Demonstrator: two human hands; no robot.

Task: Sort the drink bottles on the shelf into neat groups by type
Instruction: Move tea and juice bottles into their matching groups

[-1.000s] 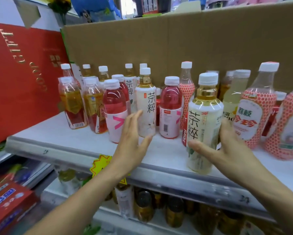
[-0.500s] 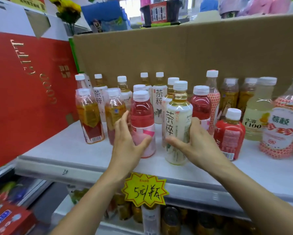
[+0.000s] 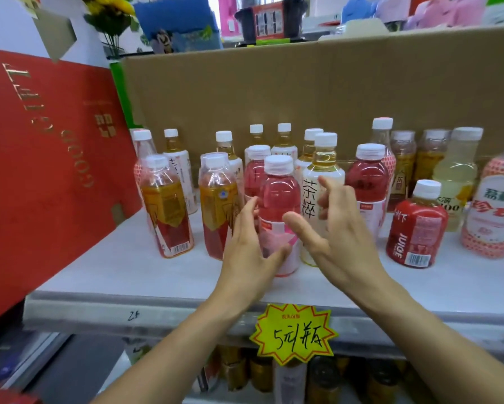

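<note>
On the white shelf (image 3: 105,266), in the middle of the frame, stand three pink bottles with white caps; the front pink bottle (image 3: 278,217) is clear smooth plastic. The left hand (image 3: 249,249) curls around its lower left side, fingers touching. The right hand (image 3: 336,228) is spread open just before the white-label tea bottle (image 3: 320,188), holding nothing. Two amber bottles (image 3: 166,211) stand at left, one squat red juice bottle (image 3: 416,228) at right. A brown cardboard wall (image 3: 274,94) stands behind.
</note>
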